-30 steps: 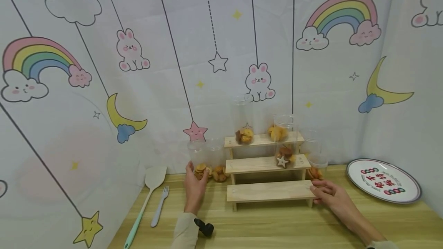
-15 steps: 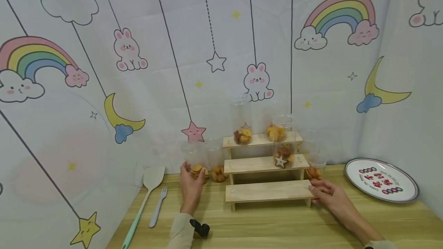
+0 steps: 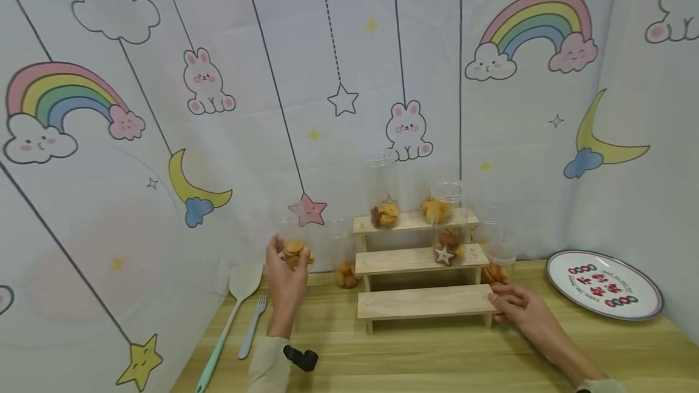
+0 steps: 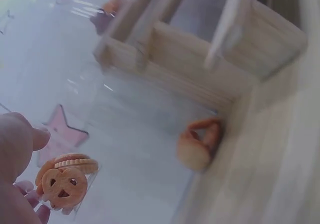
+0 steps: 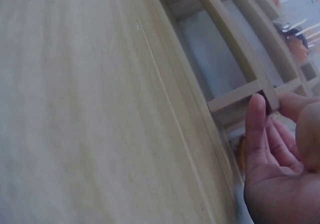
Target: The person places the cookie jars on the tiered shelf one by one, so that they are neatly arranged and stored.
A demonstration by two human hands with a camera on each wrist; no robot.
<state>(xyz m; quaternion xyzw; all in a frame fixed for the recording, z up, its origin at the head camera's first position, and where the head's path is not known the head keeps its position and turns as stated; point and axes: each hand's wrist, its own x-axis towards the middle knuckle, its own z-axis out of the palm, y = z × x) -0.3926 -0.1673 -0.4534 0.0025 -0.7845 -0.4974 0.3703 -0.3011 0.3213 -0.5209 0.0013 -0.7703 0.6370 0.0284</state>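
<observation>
Spatula (image 3: 244, 282) and fork (image 3: 253, 327) lie side by side at the lower left of the frame, handles toward the near edge, where I'd guess they were put to be out of the way. Just right of them, the left hand (image 3: 286, 281) has its thumb on one side of a clear jar (image 3: 296, 240) of sandwich biscuits and its fingers curled round the other, a low grip that leaves the mouth uncovered. The jar looks raised off the tabletop (image 3: 404, 359), though its clear base is too faint for me to be sure. A matching jar (image 3: 342, 253) stands near it, close against the left side of the wooden stand (image 3: 426, 302). That stand fills the centre right, its steps seemingly meant to let the back jars show above the front; two jars are on top, one on the middle step, and the lowest board is bare. At its right end the right hand (image 3: 521, 314) pinches the corner of that board between thumb and fingers, probably to steady it. Two more jars wait behind that hand, and a plate (image 3: 569, 287) lies at far right.
</observation>
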